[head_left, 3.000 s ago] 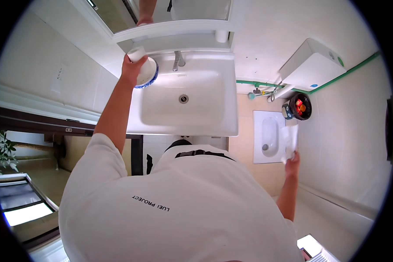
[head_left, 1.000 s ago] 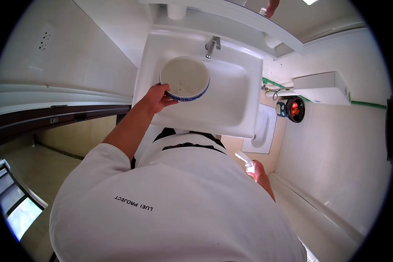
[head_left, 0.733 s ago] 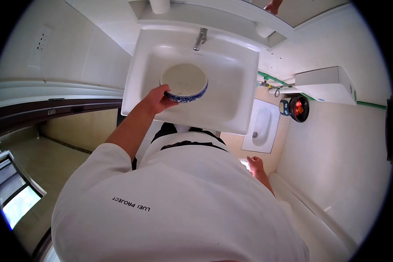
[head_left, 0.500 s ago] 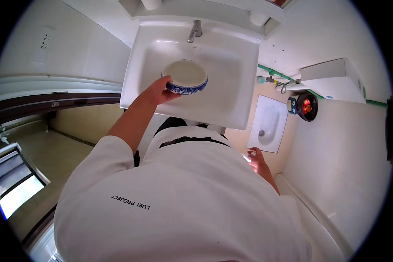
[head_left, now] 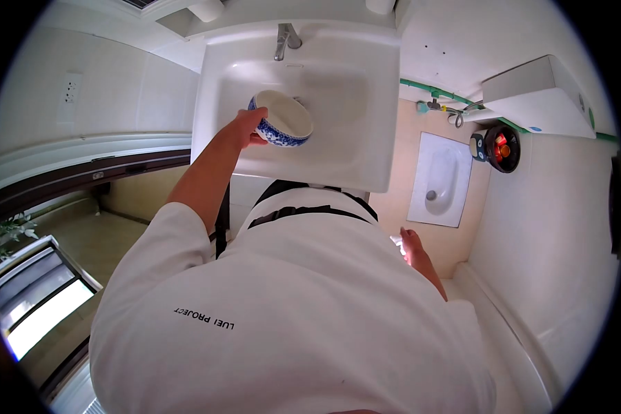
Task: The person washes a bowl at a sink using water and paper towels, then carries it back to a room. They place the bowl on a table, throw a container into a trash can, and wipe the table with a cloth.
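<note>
My left hand (head_left: 248, 127) grips the left rim of a bowl (head_left: 283, 117) with a white inside and a blue-and-white patterned outside. The bowl is held tilted over the white sink (head_left: 352, 148), its mouth facing up and to the right. No contents show in it. Low at my right side, my right hand (head_left: 410, 245) has its fingers curled around something small and whitish that I cannot make out. Behind the bowl, the chrome faucet (head_left: 285, 41) stands at the sink's back edge.
To the right, a squat toilet (head_left: 440, 179) is set in the floor. A dark round bin (head_left: 502, 148) with red items stands near the wall, below a white cistern (head_left: 538, 96) and green pipes (head_left: 421, 86). A dark door frame (head_left: 83, 172) runs along the left.
The bowl has gone from nearly level to tilted and moved slightly left in my left hand. My view has shifted a little. The right hand stays low at my side.
</note>
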Motion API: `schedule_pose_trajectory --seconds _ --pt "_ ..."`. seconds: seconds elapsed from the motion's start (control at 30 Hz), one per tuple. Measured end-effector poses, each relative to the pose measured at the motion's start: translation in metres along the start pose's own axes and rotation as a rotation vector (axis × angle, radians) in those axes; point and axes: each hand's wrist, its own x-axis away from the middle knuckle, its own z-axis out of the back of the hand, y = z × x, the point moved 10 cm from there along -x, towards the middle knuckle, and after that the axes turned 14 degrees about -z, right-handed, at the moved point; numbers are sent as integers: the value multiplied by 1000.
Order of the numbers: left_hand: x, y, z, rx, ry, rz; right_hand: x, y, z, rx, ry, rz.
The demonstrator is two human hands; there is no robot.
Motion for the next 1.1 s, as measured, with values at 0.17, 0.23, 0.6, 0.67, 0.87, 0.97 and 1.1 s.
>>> schedule_pose_trajectory --seconds 0.17,0.23,0.6,0.67,0.87,0.97,1.1 --pt "25 74 12 -719 273 -260 -40 7 1 204 -33 75" --pt "26 84 15 -798 263 -256 -43 -3 -2 205 -76 170" --pt "61 124 -15 -1521 236 -307 36 -91 -12 -63 -169 599" --pt "58 132 -10 -1549 258 -372 90 -114 -15 -250 -225 521" --pt "54 73 66 -502 338 -343 245 -187 -34 -334 -644 677" --pt "52 29 73 -24 187 -368 297 -200 -56 -56 -542 933" --pt "53 1 64 280 62 -404 311 -218 -78 245 -278 1178"
